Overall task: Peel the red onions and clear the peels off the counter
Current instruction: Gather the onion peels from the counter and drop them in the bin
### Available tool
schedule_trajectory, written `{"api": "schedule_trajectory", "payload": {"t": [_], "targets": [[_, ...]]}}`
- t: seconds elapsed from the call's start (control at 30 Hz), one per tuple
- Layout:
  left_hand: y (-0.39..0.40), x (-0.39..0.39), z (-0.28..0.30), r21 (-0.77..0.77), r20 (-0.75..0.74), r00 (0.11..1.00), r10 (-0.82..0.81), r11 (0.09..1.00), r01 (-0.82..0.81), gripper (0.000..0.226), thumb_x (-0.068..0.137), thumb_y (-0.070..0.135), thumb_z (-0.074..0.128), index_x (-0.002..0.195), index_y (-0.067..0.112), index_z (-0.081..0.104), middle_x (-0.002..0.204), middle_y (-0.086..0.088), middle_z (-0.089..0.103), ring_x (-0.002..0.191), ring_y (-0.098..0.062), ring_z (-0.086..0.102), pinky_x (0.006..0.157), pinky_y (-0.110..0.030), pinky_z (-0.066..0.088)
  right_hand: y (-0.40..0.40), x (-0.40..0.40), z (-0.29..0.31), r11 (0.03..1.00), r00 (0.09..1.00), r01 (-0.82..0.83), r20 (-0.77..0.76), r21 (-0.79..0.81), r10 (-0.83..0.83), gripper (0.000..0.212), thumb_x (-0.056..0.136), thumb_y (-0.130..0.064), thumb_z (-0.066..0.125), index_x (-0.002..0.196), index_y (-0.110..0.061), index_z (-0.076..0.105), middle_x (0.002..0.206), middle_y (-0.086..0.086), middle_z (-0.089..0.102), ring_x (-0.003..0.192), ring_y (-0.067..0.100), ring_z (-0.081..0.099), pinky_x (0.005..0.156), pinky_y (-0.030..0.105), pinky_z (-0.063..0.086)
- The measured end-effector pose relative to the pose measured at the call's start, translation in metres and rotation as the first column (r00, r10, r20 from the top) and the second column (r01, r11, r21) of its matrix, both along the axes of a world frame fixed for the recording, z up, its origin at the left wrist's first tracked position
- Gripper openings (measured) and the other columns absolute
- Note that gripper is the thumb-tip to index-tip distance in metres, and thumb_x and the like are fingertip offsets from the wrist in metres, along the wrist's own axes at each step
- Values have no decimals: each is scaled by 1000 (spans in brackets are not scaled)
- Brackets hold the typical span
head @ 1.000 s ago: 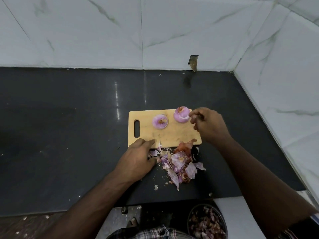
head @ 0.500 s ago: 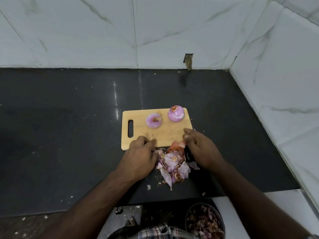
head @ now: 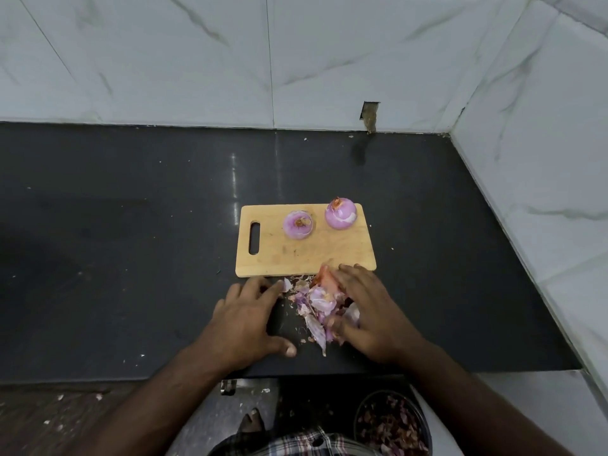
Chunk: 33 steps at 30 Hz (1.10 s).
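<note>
Only the one head view here, looking down at a dark counter (head: 131, 258) in a tiled corner. Both peeled onions (head: 298, 224) sit up top on the wooden cutting board (head: 306, 255), so the peeling itself looks done to me. What's left is the pile of peels (head: 316, 307) on the counter just in front of the board.

Left hand (head: 245, 319) lies flat, fingers spread and straight, fingertips right at the left side of the pile like a wall. Right hand (head: 365, 311) is cupped over the right side, fingers loosely curved onto the skins, thumb down at the near edge. Can't really tell if it's actually got hold of any or is just pressing on them.

Those skins are going to be papery, super light and flaky. Pinching single bits would be a pain and they'd scatter, so I'd squeeze the heap between both palms and scoop from underneath. There's a bin (head: 393, 426) already holding peels below the counter edge, and small crumbs around the pile would need a sweep.
</note>
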<state>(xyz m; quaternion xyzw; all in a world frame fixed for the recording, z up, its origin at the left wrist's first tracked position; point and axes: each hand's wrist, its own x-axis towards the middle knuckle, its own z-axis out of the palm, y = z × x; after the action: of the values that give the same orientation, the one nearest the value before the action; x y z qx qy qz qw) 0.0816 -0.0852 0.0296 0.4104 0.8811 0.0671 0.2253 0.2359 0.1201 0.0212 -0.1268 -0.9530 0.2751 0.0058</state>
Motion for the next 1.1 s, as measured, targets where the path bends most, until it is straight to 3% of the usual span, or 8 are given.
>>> {"api": "schedule_trajectory", "payload": {"t": [0.13, 0.3, 0.43, 0.6, 0.73, 0.9, 1.0, 1.1], "targets": [[18, 14, -5, 95, -48, 999, -1, 995, 6, 100, 70, 69, 70, 154, 39, 25, 137, 9, 34, 123, -19, 35, 101, -38, 39, -23, 0, -12, 995, 999, -35, -35, 92, 39, 97, 80, -84, 40, 155, -24, 22, 162, -6, 16, 151, 13, 0, 123, 32, 8], [13, 4, 9, 150, 123, 991, 58, 986, -77, 84, 80, 49, 74, 152, 33, 35, 138, 7, 41, 131, -19, 36, 109, -39, 37, -8, -3, 3, 999, 989, 48, -143, -13, -49, 84, 84, -75, 43, 150, -25, 33, 157, -11, 26, 149, 8, 12, 119, 26, 13], [41, -32, 27, 389, 124, 963, 239, 881, -269, 49, 94, 26, 61, 141, 18, 54, 132, -5, 60, 118, -21, 56, 95, -27, 42, 13, -25, 23, 971, 939, 239, -248, -28, -238, 50, 91, -47, 60, 133, -20, 58, 135, -7, 59, 130, 12, 48, 104, 23, 35], [103, -71, 26, 335, 280, 877, 391, 816, -470, 75, 81, 58, 63, 137, 7, 55, 134, -14, 61, 120, -30, 58, 99, -39, 48, 11, -53, 37, 945, 908, 306, -261, -116, -327, 25, 94, -26, 64, 117, -18, 71, 111, -5, 72, 101, 9, 65, 85, 20, 46], [116, -77, 20, 312, 294, 887, 357, 841, -442, 57, 67, 63, 58, 94, 15, 72, 93, -6, 72, 89, -25, 68, 74, -32, 52, 11, -52, 37, 910, 898, 311, -229, -272, -376, 23, 91, -26, 68, 113, -23, 72, 102, -13, 73, 92, -4, 66, 83, 17, 52], [82, -50, 28, 552, 354, 916, 189, 749, -367, 43, 78, 39, 81, 117, 29, 66, 105, 16, 68, 93, 1, 64, 74, -14, 49, 17, -47, 48, 815, 856, 326, -217, -480, -470, 19, 92, -21, 67, 109, -27, 72, 92, -15, 72, 87, -2, 67, 81, 26, 55], [60, -21, 35, 644, 340, 935, 106, 698, -313, 54, 76, 31, 85, 126, 30, 63, 116, 18, 64, 102, 2, 63, 80, -13, 53, 12, -54, 61, 769, 871, 268, -195, -580, -450, 16, 94, -23, 64, 105, -29, 73, 90, -8, 73, 83, 13, 70, 78, 39, 59], [50, -3, 36, 709, 337, 939, 67, 639, -300, 57, 74, 21, 87, 125, 30, 63, 118, 19, 62, 106, 0, 63, 85, -20, 57, -4, -62, 72, 780, 910, 206, -178, -591, -376, 15, 93, -24, 66, 106, -24, 74, 89, -7, 75, 77, 10, 70, 76, 39, 59]]}}
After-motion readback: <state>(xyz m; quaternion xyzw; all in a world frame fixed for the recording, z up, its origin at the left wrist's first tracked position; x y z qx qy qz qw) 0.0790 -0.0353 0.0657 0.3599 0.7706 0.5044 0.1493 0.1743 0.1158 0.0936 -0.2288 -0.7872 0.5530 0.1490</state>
